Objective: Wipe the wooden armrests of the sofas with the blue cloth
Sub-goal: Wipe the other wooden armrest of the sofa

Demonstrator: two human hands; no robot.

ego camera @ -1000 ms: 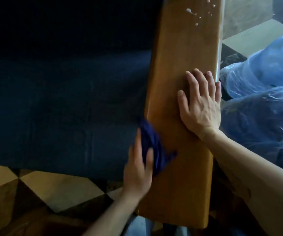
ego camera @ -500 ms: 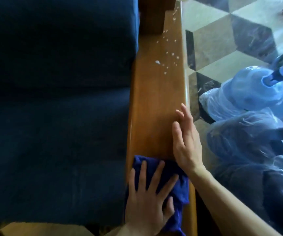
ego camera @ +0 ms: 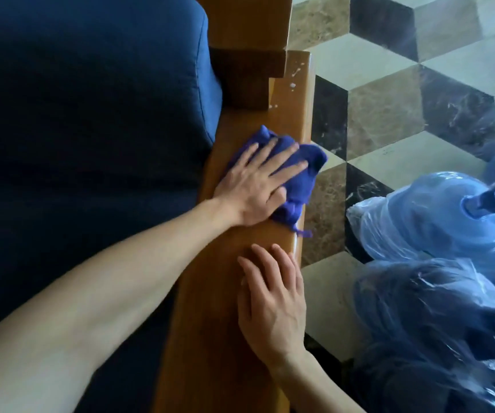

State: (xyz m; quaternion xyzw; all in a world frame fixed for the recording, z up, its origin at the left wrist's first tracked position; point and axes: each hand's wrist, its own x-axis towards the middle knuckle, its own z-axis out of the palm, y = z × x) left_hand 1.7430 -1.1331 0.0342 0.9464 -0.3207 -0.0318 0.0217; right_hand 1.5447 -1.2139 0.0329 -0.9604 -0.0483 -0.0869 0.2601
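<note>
At the far left sits the dark blue sofa cushion, its edge meeting the wooden armrest, a glossy amber plank running away from you. Your left hand lies flat on the blue cloth, fingers spread, pressing it onto the armrest about midway along; the cloth is bunched and creased, one corner hanging over the outer edge. Beyond it, white droplets speckle the wood. Your right hand rests open, palm down, on the nearer stretch, holding nothing. Further right, plastic-wrapped water bottles stand on the patterned tile floor.
</note>
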